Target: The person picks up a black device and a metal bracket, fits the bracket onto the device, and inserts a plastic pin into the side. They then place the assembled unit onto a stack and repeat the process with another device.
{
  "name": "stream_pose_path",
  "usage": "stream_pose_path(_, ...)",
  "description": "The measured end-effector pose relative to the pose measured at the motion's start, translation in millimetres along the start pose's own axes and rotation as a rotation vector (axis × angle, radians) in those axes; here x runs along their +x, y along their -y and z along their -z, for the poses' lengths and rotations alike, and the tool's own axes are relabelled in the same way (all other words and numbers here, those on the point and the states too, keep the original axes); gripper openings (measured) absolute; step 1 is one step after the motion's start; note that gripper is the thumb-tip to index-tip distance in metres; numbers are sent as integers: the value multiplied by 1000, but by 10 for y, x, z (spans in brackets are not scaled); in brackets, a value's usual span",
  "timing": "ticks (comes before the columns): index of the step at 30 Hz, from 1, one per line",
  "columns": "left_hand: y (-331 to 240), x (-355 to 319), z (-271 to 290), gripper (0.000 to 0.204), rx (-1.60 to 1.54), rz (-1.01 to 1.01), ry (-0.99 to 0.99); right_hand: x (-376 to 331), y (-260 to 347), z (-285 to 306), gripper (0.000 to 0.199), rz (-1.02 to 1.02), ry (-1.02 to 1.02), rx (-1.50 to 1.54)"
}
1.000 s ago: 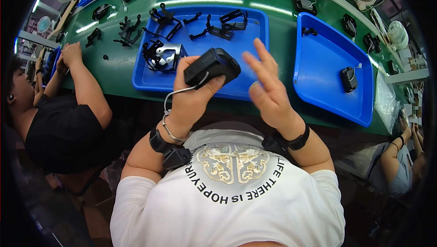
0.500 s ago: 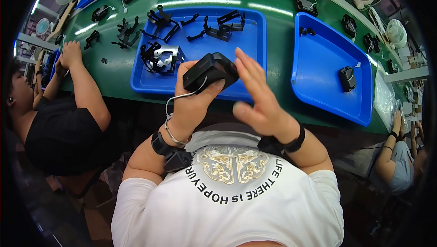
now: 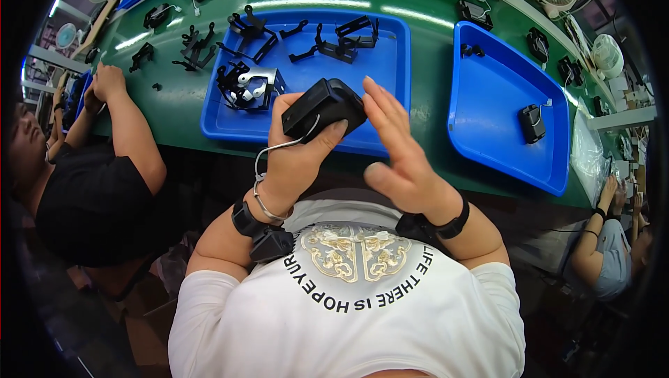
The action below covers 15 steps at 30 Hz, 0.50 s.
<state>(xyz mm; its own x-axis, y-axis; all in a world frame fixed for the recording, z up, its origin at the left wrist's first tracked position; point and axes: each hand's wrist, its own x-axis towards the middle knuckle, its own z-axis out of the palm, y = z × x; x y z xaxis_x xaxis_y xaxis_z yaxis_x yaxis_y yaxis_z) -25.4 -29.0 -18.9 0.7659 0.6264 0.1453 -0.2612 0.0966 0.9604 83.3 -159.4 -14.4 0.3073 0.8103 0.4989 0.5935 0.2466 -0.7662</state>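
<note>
While our left hand point(image 3: 301, 158) clamps the black box-shaped device point(image 3: 323, 108) between thumb and fingers, we hold it in the air above the near rim of the middle blue tray point(image 3: 380, 78), not resting on anything. Our right hand point(image 3: 402, 158) is open, fingers spread and flat, its fingertips just beside the device's right end; we cannot tell whether they actually touch it. A thin grey cable point(image 3: 279, 151) loops from the underside of the device down toward our left wrist, and that is the first hazard we judge: a quick turn of the device could snag the loop on the bracelet or wristband and tug the lead at its root. The grip is one-handed and sits toward one end of the housing, so a push from the open right hand could pivot the device out of our fingers and drop it onto the tray, or past the edge of the green counter point(image 3: 432, 2) into our lap. Just beyond it in the tray lies a tangled black bracket assembly point(image 3: 245, 85) with a bright metal piece, and loose black brackets point(image 3: 341, 35) lie further back; a falling device could knock these. A co-worker's arm point(image 3: 129, 124) rests on the counter to our left, well apart.
</note>
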Motion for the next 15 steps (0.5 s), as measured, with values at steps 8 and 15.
stream_pose_path(8, 68, 31, 49, 41, 123, 21, -49, -48, -68, 51, 59, 37, 80, 43)
stream_pose_path(15, 49, 47, 31, 40, 62, 5, -1, -3, 12, 165, 59, 61, 101, -10)
